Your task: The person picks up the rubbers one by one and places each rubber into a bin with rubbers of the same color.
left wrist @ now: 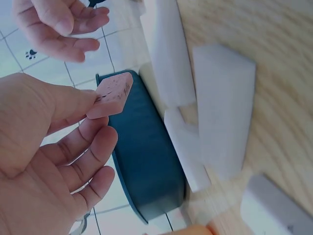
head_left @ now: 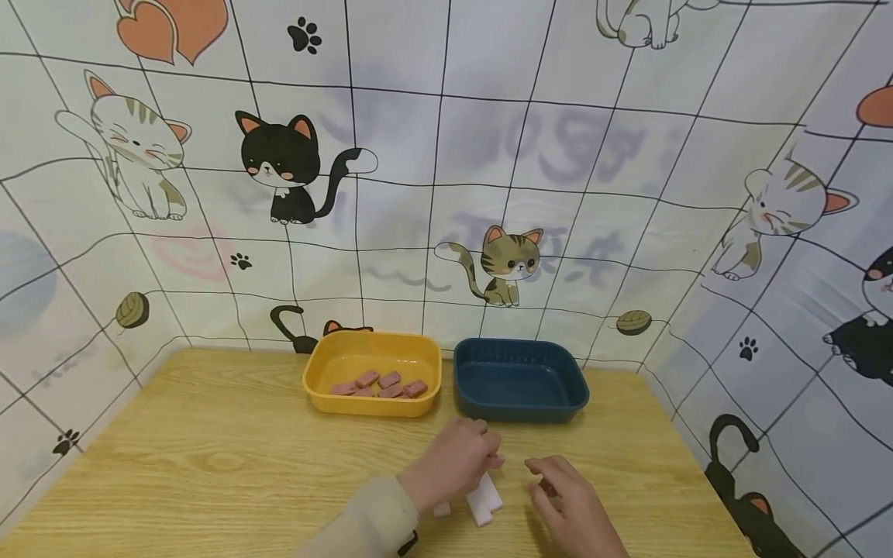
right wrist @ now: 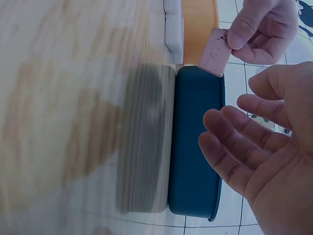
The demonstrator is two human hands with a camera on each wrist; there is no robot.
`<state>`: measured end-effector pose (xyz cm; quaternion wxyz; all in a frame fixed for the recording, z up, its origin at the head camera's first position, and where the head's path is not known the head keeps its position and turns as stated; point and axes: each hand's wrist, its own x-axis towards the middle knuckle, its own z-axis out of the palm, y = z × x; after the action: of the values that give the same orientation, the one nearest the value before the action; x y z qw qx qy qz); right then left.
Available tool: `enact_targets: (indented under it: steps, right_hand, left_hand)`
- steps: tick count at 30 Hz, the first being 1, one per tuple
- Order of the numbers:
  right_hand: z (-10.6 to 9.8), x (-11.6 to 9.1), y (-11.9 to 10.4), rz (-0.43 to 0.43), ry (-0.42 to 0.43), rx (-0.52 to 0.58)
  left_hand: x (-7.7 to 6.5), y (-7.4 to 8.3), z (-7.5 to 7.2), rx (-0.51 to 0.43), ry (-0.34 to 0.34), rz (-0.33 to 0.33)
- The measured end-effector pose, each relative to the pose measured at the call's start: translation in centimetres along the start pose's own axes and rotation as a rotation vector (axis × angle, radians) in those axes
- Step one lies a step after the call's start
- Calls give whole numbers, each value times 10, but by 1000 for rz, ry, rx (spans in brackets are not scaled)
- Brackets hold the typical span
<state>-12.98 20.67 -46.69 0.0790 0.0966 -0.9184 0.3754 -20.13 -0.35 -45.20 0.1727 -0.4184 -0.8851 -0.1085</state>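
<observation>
Pinches pink block (head_left: 496,462) in left hand (head_left: 455,457), close to white blocks (head_left: 481,502) and one small pale block (head_left: 442,509) on wooden table (head_left: 209,449). Holds right hand (head_left: 574,504) just to the right, apart from left, fingers loosely bent. Wears beige sleeve (head_left: 373,518) on left arm. Shows, farther back, yellow tray (head_left: 373,406) with several pink pieces (head_left: 390,380) inside; right beside it, dark blue tray (head_left: 519,411). Shows behind both: cat-print wall covering (head_left: 398,139).
</observation>
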Motion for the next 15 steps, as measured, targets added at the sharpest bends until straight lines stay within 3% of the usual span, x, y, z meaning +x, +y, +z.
enact_targets:
  steps: [7, 15]
  right_hand:
    - [6, 2, -1, -80, 29, -7]
    - [12, 7, -4, -163, 61, -42]
  left_hand:
    - [-3, -10, -9, -31, 25, -33]
    - [-8, -19, -16, -81, 126, -44]
